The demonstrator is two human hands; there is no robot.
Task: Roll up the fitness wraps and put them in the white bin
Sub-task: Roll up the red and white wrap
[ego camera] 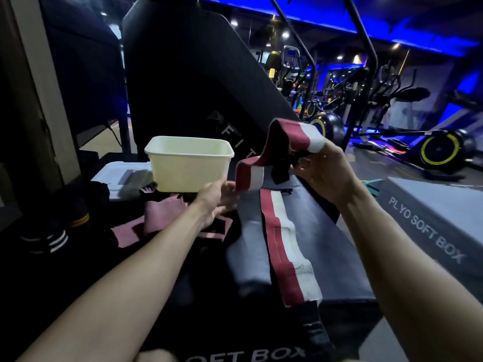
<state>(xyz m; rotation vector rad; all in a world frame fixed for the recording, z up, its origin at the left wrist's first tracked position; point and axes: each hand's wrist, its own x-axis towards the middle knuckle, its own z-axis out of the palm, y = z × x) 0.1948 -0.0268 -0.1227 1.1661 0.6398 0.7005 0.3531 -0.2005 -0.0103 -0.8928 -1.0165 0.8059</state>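
A red, white and black striped wrap point(285, 138) hangs in the air between my hands. My right hand point(322, 173) grips its upper end, raised above the soft box. My left hand point(218, 202) holds the lower part of the same wrap, just in front of the white bin point(189, 163). The bin stands upright and looks empty. A second striped wrap point(283, 246) lies flat along the grey soft box point(334, 231), one end draped over the near edge. Pink wraps point(159, 218) lie heaped left of my left forearm.
Black wraps with white and orange stripes point(56, 233) lie at the far left. A white lid point(119, 176) lies behind the bin. Another grey plyo soft box point(439, 212) stands to the right. A black slanted pad point(188, 82) rises behind; exercise bikes point(441, 147) fill the room beyond.
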